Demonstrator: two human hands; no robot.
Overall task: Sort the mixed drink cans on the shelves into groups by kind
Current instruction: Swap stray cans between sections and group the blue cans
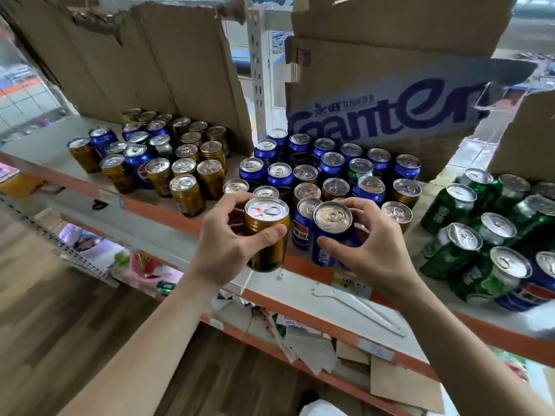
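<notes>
The left hand grips a gold can with fingers and thumb curled round its side, holding it upright just in front of the shelf edge. Beside it, the right hand clasps a blue can from the right, also upright and close to the gold one. On the shelf behind stand a mostly gold cluster at left, mixed blue cans in the middle and green cans at right, backed by torn cardboard.
</notes>
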